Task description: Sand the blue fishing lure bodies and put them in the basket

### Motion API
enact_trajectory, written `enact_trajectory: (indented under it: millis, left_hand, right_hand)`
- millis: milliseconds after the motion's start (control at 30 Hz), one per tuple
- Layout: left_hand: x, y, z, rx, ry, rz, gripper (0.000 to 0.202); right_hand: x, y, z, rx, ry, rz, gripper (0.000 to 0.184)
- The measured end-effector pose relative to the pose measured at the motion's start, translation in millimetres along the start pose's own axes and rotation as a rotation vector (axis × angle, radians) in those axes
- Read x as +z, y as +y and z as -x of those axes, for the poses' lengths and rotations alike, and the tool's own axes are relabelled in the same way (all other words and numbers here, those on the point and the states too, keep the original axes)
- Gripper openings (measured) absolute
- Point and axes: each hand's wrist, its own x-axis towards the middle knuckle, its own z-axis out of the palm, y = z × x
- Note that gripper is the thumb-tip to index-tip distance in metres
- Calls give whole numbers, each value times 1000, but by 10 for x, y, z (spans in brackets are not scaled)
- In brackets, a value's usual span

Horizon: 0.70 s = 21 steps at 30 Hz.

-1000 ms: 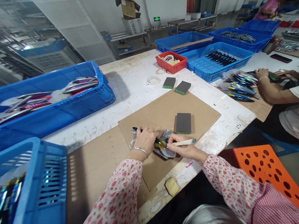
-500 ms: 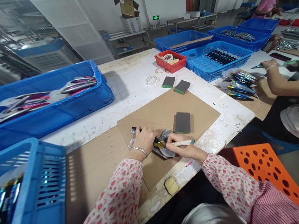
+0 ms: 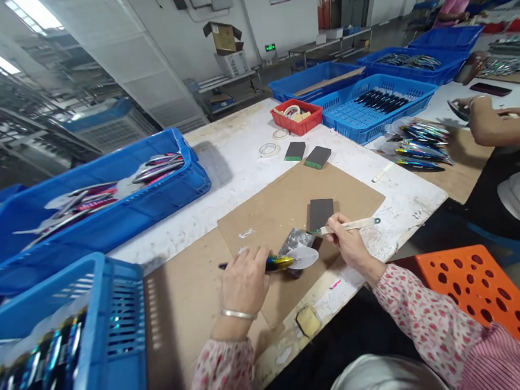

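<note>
My left hand, a metal bangle at its wrist, is closed around a dark fishing lure with a yellow-gold end. A clear rounded lip sticks out from that end. Beneath the lure's end lies a dusty dark block on the cardboard sheet. To the right, my right hand grips a slim tool with a whitish handle; its tip points left, apart from the lure, and its kind is unclear. Just behind that tool sits a dark grey sanding block.
Two green-edged blocks and a tape roll lie farther back. Blue crates of lures stand on the left, more at the back right beside a red basket. An orange stool and a co-worker's arm are at right.
My right hand has drawn away from the lure to the right, and its tool now points left. The clear lip shows plainly, and my left hand still holds the lure.
</note>
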Motion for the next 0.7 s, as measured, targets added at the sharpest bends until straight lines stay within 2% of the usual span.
enact_trajectory:
  millis: [100, 233, 367, 533, 700]
  left_hand:
    - [59, 82, 224, -93, -103, 24, 25]
    - [228, 167, 384, -143, -156, 48, 30]
    - [320, 219, 434, -182, -196, 49, 32]
    - [336, 277, 439, -234, -224, 73, 36]
    - [356, 331, 437, -279, -160, 117, 33]
  right_hand:
    - [-36, -71, 38, 4, 49, -37, 45]
    - [-33, -18, 109, -5, -15, 3, 39]
    - [-7, 62, 199, 22, -115, 45, 37]
    - [21, 112, 291, 27, -189, 108, 33]
    - [38, 180, 310, -7, -228, 143, 29]
